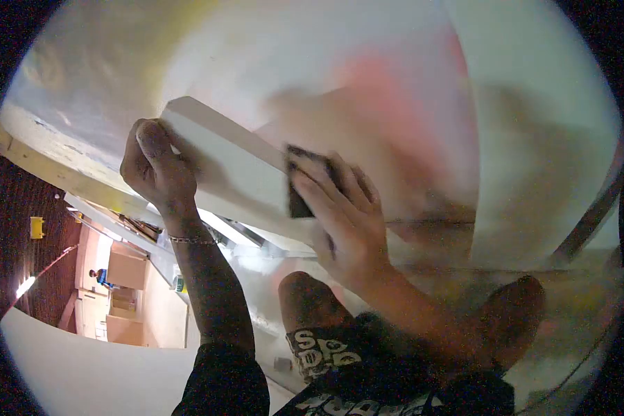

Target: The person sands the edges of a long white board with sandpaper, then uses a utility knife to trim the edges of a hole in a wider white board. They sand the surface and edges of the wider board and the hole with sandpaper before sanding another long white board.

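Observation:
My right hand [350, 222] presses a dark, flat sanding pad [299, 187] against the side of a white raised ridge [239, 166]. Its fingers lie over the pad and are slightly blurred. At the ridge's left end, my left hand [158, 163] is closed with the thumb folded against the fingers. Whatever it holds, if anything, is hidden from view. Around the ridge spreads a large pale curved surface [277, 48] with smeared pink and yellowish patches, crossed by the shadows of my arms.
My bent knees [312, 301] are below the surface. A yellowish edge [69, 166] runs along the left side. Beyond it, a person in blue [102, 277] is far off near brown boxes [126, 267]. A dark strip [589, 218] slants at the right.

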Demonstrator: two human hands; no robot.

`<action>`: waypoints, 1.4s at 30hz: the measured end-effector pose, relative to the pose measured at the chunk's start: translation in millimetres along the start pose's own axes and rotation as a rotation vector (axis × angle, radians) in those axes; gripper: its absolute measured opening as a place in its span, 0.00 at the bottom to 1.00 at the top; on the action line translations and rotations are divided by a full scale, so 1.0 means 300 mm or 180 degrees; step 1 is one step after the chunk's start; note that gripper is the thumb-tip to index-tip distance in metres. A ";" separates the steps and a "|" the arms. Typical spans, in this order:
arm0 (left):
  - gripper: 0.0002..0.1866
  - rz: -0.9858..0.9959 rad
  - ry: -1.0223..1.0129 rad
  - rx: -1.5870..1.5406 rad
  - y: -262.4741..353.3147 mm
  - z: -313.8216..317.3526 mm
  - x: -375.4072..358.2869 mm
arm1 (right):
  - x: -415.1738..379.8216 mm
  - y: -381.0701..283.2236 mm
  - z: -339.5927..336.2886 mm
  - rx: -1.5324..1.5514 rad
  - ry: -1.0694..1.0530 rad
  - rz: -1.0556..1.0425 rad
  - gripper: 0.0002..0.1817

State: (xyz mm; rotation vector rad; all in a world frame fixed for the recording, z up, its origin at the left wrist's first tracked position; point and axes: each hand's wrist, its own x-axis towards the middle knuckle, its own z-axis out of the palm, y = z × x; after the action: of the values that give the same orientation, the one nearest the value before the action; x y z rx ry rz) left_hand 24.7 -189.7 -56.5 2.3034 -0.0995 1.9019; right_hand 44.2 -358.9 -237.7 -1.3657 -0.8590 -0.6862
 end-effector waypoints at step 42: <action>0.30 -0.0655 0.0289 -0.0327 0.043 0.031 -0.001 | 0.101 -0.014 -0.045 0.0049 0.0232 -0.0267 0.30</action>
State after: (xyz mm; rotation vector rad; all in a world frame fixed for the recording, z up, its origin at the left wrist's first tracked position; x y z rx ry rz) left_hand 31.8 -204.0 -57.5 2.0703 0.0477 1.8489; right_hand 58.5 -370.7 -209.8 -1.2889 -0.8653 -0.7880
